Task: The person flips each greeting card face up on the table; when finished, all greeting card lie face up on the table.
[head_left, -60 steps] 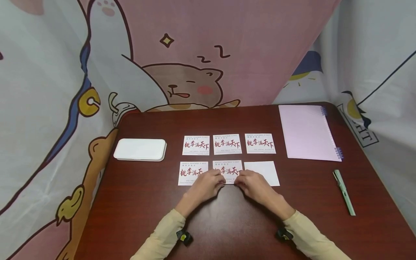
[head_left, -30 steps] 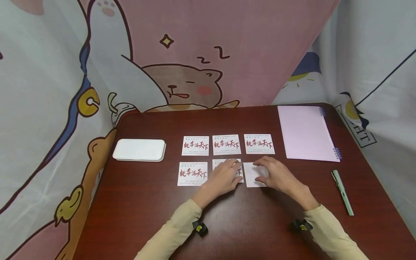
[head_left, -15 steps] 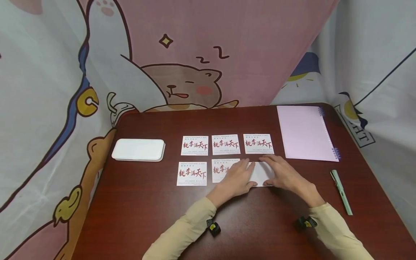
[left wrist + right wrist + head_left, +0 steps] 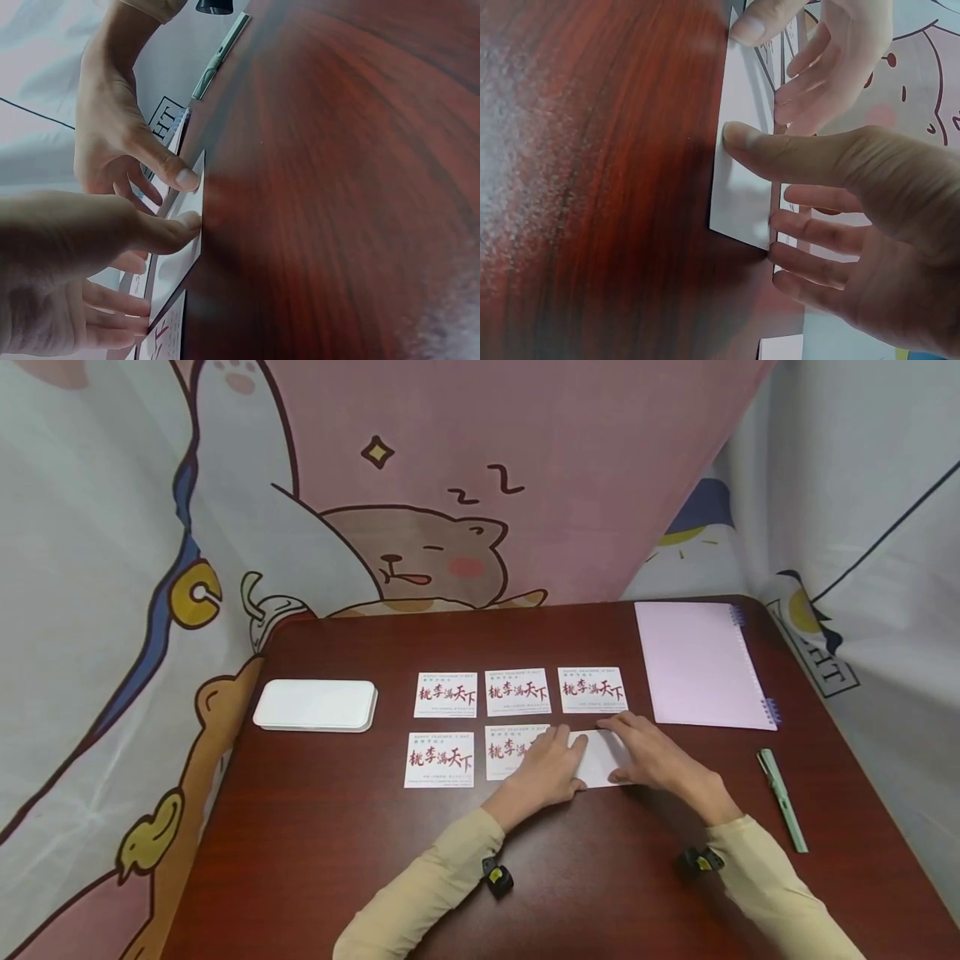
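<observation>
A blank white card (image 4: 598, 760) lies at the right end of the nearer row of cards. My left hand (image 4: 546, 768) spans its left side, thumb by the near edge and fingers toward the far edge. On the card's right side is my right hand (image 4: 658, 762); its thumb (image 4: 744, 136) rests on the near edge and its extended fingers reach the far edge. Left of the blank card lies a card with red characters (image 4: 510, 753), partly hidden by my left hand. Another printed card (image 4: 439, 760) lies at that row's left end.
Three more printed cards (image 4: 517, 692) form the row behind. A white case (image 4: 315, 704) lies at left. A pink spiral notebook (image 4: 701, 664) and a green pen (image 4: 782, 800) lie at right on the dark red table (image 4: 570, 893). Cartoon-printed cloth (image 4: 570, 485) hangs around.
Both hands have left the middle printed card of the near row. They have moved right to the blank card, which sits slightly tilted now.
</observation>
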### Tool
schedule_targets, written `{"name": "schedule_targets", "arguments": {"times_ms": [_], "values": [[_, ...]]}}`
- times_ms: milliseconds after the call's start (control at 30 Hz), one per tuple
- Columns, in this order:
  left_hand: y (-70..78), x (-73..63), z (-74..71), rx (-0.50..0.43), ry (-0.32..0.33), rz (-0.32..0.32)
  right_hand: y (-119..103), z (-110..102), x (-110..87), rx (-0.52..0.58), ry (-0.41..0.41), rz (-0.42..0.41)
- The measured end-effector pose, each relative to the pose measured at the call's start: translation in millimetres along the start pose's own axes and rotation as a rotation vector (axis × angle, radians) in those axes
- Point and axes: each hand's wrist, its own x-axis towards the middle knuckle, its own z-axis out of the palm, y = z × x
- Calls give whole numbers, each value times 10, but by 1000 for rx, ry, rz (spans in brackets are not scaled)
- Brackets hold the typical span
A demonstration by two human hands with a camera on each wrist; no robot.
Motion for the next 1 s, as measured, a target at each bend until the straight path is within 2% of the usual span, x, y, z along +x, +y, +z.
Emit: {"name": "schedule_targets", "arguments": {"times_ms": [167, 367, 533, 700, 833, 1000], "values": [[-6, 79, -17, -12, -20, -24, -18, -30, 42, 0, -27, 15], [-17, 152, -51, -17, -28, -35, -24, -58, 89, -28, -74, 75], [-31, 173, -94, -50, 3, -37, -7, -150, 94, -31, -15, 62], [-54, 162, -147, -65, 111, -34, -15, -283, 63, -14, 70, 14], [-61, 146, -189, -83, 233, -24, -51, -395, 25, -22, 142, -32], [-33, 121, -270, -112, 390, 7, -107, -513, -32, -75, 288, -128]]}}
